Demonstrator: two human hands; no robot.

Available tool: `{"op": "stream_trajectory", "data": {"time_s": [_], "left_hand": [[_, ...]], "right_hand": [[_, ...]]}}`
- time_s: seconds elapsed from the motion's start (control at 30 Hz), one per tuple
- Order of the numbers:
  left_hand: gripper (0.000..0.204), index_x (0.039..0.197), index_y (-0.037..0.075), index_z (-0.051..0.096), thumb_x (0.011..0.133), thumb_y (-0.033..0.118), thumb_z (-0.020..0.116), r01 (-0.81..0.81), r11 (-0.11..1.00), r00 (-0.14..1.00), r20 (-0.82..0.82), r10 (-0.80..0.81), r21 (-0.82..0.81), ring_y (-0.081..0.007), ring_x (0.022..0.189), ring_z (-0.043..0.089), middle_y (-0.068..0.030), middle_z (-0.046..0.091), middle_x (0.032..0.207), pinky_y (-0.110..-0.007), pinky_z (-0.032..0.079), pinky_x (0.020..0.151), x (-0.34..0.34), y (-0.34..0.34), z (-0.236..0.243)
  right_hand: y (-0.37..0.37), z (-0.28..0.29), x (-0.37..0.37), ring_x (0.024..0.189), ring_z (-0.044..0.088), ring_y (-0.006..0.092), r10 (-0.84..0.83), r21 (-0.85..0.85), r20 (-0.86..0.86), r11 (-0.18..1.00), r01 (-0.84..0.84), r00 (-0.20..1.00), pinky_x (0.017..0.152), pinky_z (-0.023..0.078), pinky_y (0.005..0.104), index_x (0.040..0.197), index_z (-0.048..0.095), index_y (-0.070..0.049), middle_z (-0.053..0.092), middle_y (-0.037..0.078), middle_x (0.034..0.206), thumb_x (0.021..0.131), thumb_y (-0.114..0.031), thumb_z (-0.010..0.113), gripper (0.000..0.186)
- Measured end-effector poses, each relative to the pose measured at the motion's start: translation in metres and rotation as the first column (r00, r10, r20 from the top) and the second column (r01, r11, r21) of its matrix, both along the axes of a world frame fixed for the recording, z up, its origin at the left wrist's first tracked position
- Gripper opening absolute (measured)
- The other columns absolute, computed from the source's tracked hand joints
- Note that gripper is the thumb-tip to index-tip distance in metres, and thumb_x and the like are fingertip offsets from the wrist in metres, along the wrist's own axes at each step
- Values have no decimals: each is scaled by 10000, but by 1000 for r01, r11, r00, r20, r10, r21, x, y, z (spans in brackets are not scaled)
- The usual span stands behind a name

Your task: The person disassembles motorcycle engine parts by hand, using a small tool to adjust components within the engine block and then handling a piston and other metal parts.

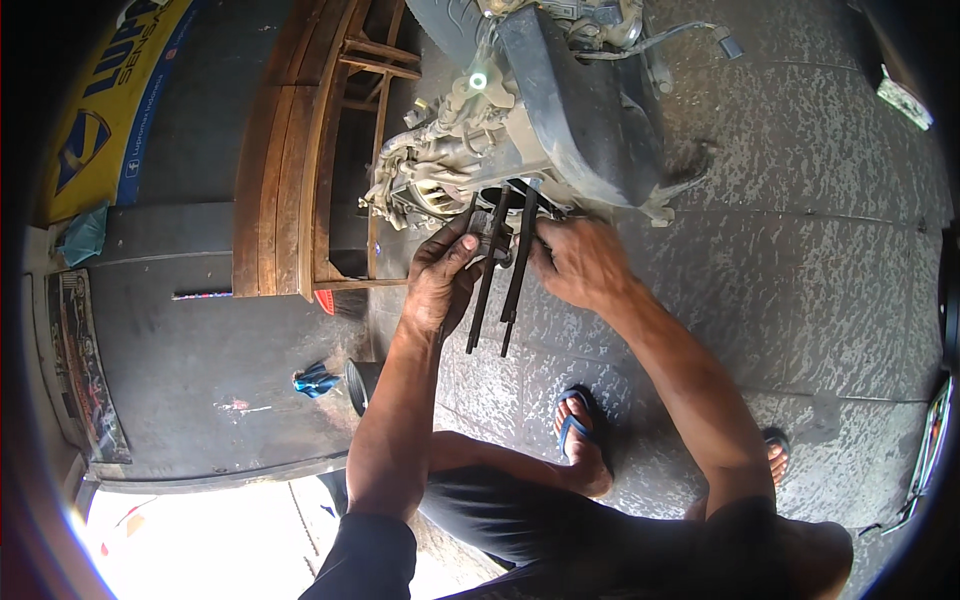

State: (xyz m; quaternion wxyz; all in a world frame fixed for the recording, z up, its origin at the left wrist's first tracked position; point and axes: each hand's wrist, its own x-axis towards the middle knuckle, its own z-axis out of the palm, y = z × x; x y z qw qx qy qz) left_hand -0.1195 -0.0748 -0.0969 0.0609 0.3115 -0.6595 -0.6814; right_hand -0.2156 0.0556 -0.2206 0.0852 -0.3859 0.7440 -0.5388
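Observation:
My left hand [445, 270] has its thumb and fingers closed on a small dark grey metal part [484, 228], smudged with grime. Long black rubber hoses [519, 265] hang down between my two hands, their free ends pointing toward me. On the other side of the hoses, my right hand [580, 258] is closed with bent fingers; its fingertips are partly hidden and slightly blurred, so what they grip cannot be told. Just beyond both hands lies a dusty motorcycle engine [440, 180], with a dark plastic housing [575, 110] to its right.
A wooden bench [275, 190] stands at the left, close to the engine. A tyre [445, 25] shows at the top. A loose cable connector [732, 46] sticks out to the right. A black round container [362, 385] and a blue crumpled item [316, 379] sit at lower left.

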Motion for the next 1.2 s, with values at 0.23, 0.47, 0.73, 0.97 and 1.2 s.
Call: {"op": "stream_trajectory", "data": {"time_s": [0.23, 0.47, 0.73, 0.97, 1.2], "left_hand": [[387, 1276, -12, 561, 920, 115, 646, -6, 1000, 1000, -10, 6, -20, -194, 1023, 644, -105, 667, 1136, -378, 520, 916, 1, 4, 2], [389, 1278, -1, 558, 922, 126, 651, 0, 999, 1000, -16, -1, -35, -176, 1009, 637, -84, 667, 1118, -367, 512, 888, 2, 0, -2], [340, 1233, 4, 572, 931, 142, 646, -13, 998, 1000, -23, 12, -61, -150, 972, 631, -64, 663, 1083, -356, 508, 843, 1, 2, -3], [366, 1250, -7, 559, 924, 132, 652, -22, 999, 1000, -21, 21, -46, -169, 980, 637, -83, 661, 1096, -369, 508, 889, 3, 2, -1], [440, 1300, -35, 530, 911, 121, 665, -36, 999, 999, -31, 36, -3, -199, 1027, 637, -112, 652, 1148, -383, 504, 932, 3, -3, -4]], "right_hand": [[0, -13, 0, 591, 660, 340, -66, -153, -18, 986, 63, 998, 567, 533, 452, 949, 594, -31, 662, 172, 707, 870, -216, 616, 203], [5, 0, 8, 634, 668, 336, -123, -134, -57, 984, 115, 991, 630, 521, 468, 929, 634, -26, 672, 151, 716, 905, -262, 599, 240], [4, 15, -10, 610, 647, 335, 194, -23, 457, 978, -207, 868, 653, 485, 476, 750, 669, 9, 628, 199, 634, 950, -347, 534, 430], [5, 23, -10, 622, 646, 358, 217, -17, 459, 972, -235, 862, 637, 490, 481, 743, 661, 43, 626, 217, 635, 966, -494, 474, 611], [-7, 16, -8, 600, 617, 300, 169, 88, 425, 970, -227, 889, 636, 484, 458, 874, 708, 14, 616, 168, 617, 972, -567, 446, 646]]}}
